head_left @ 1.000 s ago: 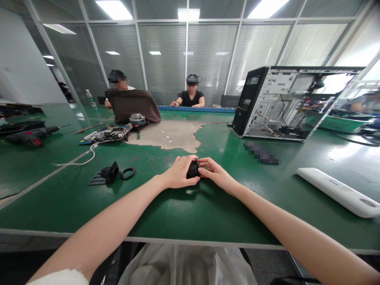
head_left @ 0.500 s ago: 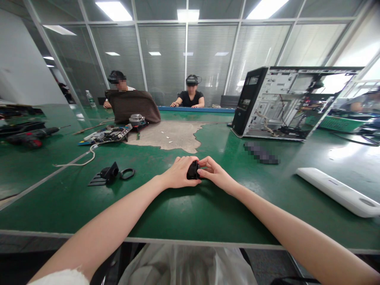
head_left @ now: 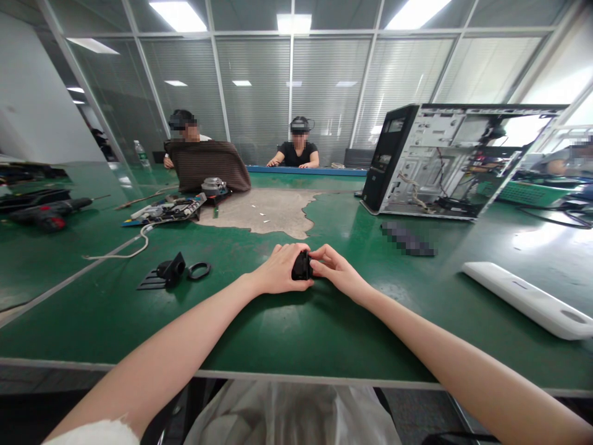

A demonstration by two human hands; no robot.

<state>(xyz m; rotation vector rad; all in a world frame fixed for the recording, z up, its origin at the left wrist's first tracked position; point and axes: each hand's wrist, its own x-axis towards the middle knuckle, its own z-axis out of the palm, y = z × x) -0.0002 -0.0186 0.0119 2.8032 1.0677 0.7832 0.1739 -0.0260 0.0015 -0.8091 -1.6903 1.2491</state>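
Observation:
A small black round part (head_left: 301,267), its exact kind unclear, is held just above the green table (head_left: 296,334) in front of me. My left hand (head_left: 278,270) is closed around its left side, thumb below and fingers over the top. On the right side, my right hand (head_left: 333,270) pinches its edge between thumb and fingertips. To the left lie a black bracket-like piece (head_left: 169,272) with a slotted plate and a black ring (head_left: 199,271), both apart from my hands.
An opened computer tower (head_left: 430,164) stands back right. Nearer are a blurred dark object (head_left: 407,240) and a long white casing (head_left: 528,300). Circuit boards (head_left: 167,209) and a power drill (head_left: 50,213) lie left. Two people sit opposite, another at far right.
Almost nothing differs. The fingers of my right hand have shifted very slightly on the black part; my left hand keeps its hold.

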